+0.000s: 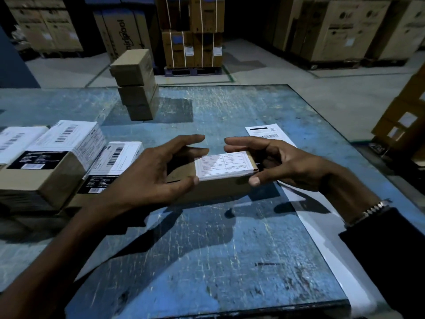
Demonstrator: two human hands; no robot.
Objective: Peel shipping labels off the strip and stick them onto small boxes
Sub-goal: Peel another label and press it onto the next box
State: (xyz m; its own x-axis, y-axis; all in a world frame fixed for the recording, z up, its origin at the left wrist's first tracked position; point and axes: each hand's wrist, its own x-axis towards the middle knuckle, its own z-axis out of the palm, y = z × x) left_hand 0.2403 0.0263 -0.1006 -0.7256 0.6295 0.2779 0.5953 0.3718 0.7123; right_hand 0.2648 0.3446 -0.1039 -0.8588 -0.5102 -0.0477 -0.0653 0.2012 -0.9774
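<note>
A small brown box (218,188) sits at the middle of the blue table (230,249), held between both hands. A white shipping label (224,166) lies on the right part of its top and wraps over the front edge. My left hand (151,173) grips the box's left end, thumb at the label's lower left corner. My right hand (276,164) grips the right end, thumb on the front edge, fingers curved over the far side. The label strip (326,240) runs along the table's right side, with one printed label (264,132) at its far end.
Several labelled boxes (57,157) lie at the left of the table. A stack of three plain brown boxes (136,86) stands at the far left-centre. Large cartons on pallets (193,42) line the warehouse floor beyond the table.
</note>
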